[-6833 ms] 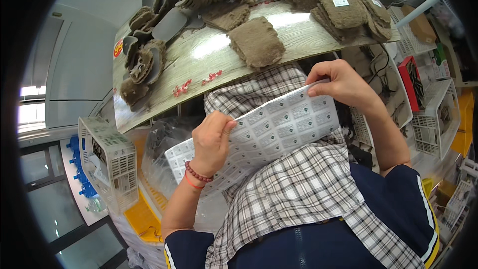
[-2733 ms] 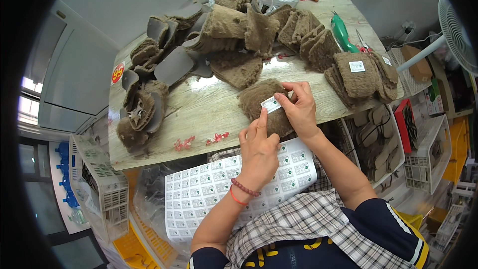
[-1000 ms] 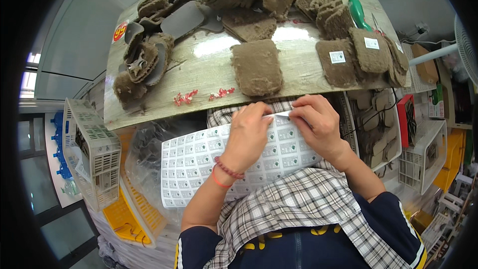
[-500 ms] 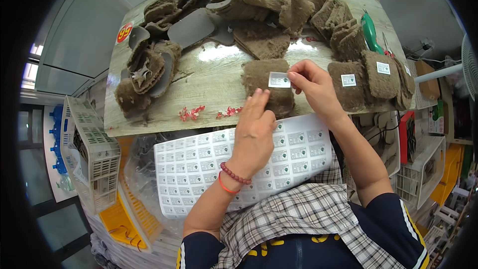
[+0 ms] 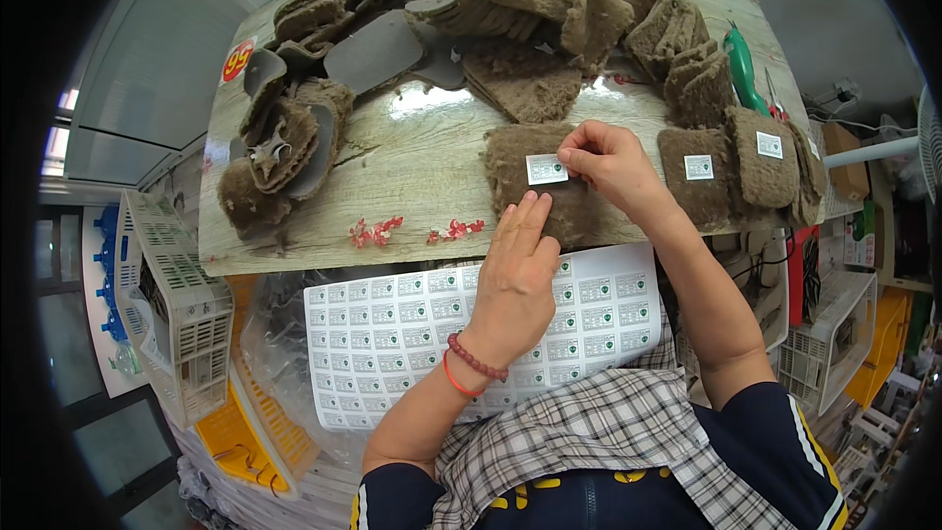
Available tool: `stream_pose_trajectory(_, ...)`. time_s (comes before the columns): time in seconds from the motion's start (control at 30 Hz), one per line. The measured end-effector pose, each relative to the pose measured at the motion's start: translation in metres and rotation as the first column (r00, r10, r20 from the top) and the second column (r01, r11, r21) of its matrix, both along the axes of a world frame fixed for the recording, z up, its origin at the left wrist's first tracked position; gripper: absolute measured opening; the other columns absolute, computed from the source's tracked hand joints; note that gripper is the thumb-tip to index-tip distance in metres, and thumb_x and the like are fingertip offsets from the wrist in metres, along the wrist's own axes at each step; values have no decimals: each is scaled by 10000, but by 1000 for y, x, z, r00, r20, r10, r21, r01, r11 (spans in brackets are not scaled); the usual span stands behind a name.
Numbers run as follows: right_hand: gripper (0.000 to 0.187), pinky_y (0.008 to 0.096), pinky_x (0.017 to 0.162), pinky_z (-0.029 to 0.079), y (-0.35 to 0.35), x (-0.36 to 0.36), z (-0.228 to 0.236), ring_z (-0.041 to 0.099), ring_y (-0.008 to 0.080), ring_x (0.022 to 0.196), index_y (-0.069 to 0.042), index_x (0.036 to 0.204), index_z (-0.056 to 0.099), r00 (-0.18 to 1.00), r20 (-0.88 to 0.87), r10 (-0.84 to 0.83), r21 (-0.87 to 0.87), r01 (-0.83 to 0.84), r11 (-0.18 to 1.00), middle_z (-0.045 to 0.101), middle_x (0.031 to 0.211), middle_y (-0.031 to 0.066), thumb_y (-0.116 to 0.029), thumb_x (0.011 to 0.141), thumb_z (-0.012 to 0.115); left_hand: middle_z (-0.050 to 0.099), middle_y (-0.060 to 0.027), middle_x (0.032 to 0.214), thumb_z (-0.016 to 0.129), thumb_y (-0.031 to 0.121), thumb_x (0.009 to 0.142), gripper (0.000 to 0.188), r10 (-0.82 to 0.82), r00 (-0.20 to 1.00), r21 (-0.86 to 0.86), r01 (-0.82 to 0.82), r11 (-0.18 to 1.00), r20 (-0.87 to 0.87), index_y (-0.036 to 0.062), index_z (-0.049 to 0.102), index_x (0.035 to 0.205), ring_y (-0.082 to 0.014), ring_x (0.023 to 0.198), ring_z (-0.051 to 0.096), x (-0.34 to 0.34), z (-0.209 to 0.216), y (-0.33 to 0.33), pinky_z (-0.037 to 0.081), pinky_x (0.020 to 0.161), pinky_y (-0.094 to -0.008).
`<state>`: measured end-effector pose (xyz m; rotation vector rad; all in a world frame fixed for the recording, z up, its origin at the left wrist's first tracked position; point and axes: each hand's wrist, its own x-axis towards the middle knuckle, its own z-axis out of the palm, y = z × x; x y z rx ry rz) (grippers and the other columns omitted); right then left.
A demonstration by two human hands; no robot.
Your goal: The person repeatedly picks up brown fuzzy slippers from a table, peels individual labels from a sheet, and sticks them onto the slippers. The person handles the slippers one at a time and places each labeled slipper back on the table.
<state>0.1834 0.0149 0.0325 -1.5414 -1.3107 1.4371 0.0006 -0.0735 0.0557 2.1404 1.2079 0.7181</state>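
A brown fuzzy pad (image 5: 505, 152) lies on the table in front of me. By its right end, my right hand (image 5: 618, 172) pinches a small white printed sticker (image 5: 545, 170) between thumb and forefinger, over the pad's upper middle. The sticker seems to rest on the fuzz, though I cannot tell whether all of it touches. My left hand (image 5: 517, 280) stretches its fingers onto the pad's lower edge, fingertips just below the sticker. Under my left wrist, a large sheet of the same stickers (image 5: 392, 339) spreads from the table edge over my lap.
To the right, two fuzzy pads (image 5: 675, 182) (image 5: 756, 182) carry stickers. Heaped brown pads with grey backs (image 5: 378, 51) fill the table's far side and left. A green-handled tool (image 5: 743, 69) lies far right. Red scraps (image 5: 375, 232) dot the front edge. Plastic crates (image 5: 186, 314) stand left.
The sticker has come slightly lower over the pad, with my right hand still pinching its right end. My left fingertips have shifted slightly right along the pad's lower edge.
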Motion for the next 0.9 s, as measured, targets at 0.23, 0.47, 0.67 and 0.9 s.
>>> stream_pose_trajectory(0.23,165,287,620,478,-2,-5,6,589,120,663,9,863,669,992,128,4,51,-11,999,660,727,60,-155,848,678,435,-288,1395,542,-80,778,39,32,999,-28,-32,999,-8,-49,548,801,-438,1350,380,0,0,-3,329,1131,-496)
stream_pose_trajectory(0.47,185,331,658,512,-6,-11,10,648,206,693,12,879,672,975,220,-29,143,-3,990,689,776,117,-168,839,675,341,-286,1491,604,-33,800,57,-5,996,-13,4,1000,-89,-45,552,780,-434,1400,310,0,6,2,327,1112,-494)
stream_pose_trajectory(0.67,187,363,640,519,-11,-16,16,655,274,686,1,853,660,952,303,-39,166,-13,986,691,797,145,-178,818,699,320,-309,1497,619,-4,804,70,-24,988,-13,22,1000,-154,-40,566,777,-431,1403,309,3,2,1,308,1098,-507)
stream_pose_trajectory(0.9,215,341,594,496,-19,-21,13,621,217,641,-28,861,630,924,378,-61,225,-27,974,646,721,92,-199,800,744,289,-328,1501,632,10,792,61,-21,983,-4,21,1000,-182,-37,593,786,-416,1371,345,3,6,5,325,1060,-498)
